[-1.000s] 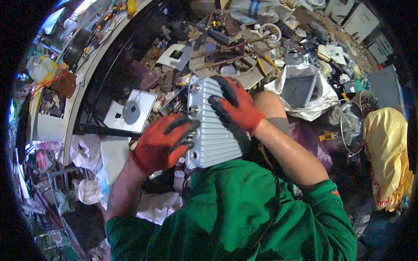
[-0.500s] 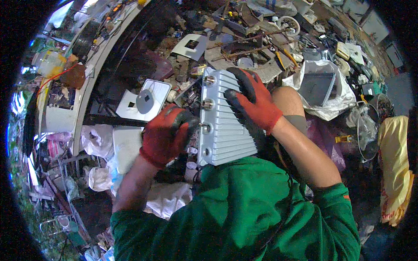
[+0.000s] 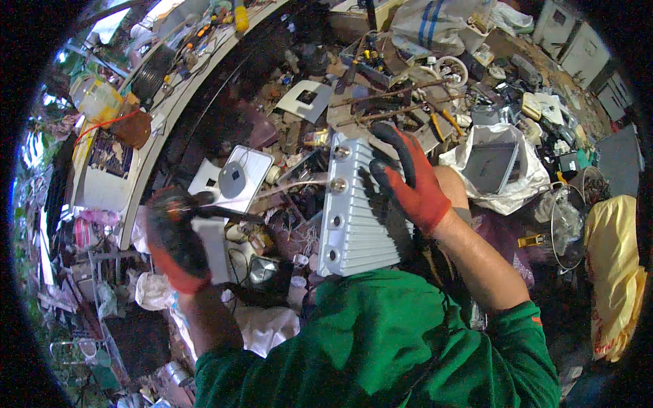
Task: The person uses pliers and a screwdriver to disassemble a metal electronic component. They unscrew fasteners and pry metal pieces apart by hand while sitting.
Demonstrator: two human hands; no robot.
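Observation:
A light grey finned metal box leans across my lap, with a row of round sockets along its left side. The upper two carry metal connectors; the lower two show as dark holes. My right hand, in a red and black glove, is over the box's upper right part, its fingers spread and a shadow below them on the fins. Out to the left, my gloved left hand is smeared by motion and looks closed. A thin pale wire stretches between it and the box's second socket; its exact end is hard to make out.
Scrap covers the ground ahead, with orange-handled pliers and white plates among it. A white sack holding a grey panel stands on the right, near a yellow sack. A long curved-looking bench runs along the left.
My left hand has swung left away from the box, and a pale wire now shows between them. The third socket is now a bare hole. My right hand's fingers have lifted and spread.

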